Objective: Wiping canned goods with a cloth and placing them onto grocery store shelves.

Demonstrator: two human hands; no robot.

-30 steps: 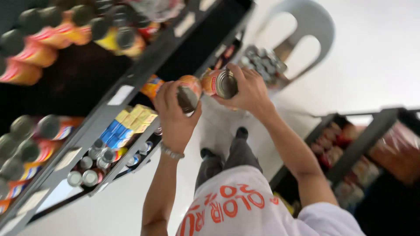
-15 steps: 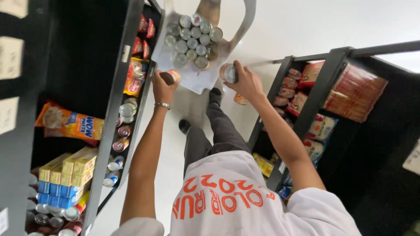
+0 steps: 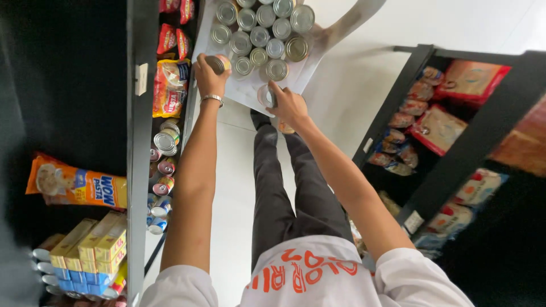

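I look down along my legs at a white plastic chair [image 3: 347,25] whose seat carries several silver-topped tins [image 3: 259,37]. My left hand [image 3: 208,78], a bracelet on its wrist, grips an orange-labelled tin [image 3: 216,61] at the left edge of the seat. My right hand [image 3: 289,106] grips another tin [image 3: 265,95] at the seat's near edge, close to the group of tins.
A dark shelf unit [image 3: 135,170] on the left holds snack packets [image 3: 169,88], tins [image 3: 162,170], yellow boxes [image 3: 96,244] and an orange pasta bag [image 3: 77,183]. A second dark shelf [image 3: 455,165] on the right holds more packets. A white floor aisle runs between them.
The view has swung down from the shelves to the chair. Both hands, each still holding a tin, have moved down to the chair seat beside the other tins.
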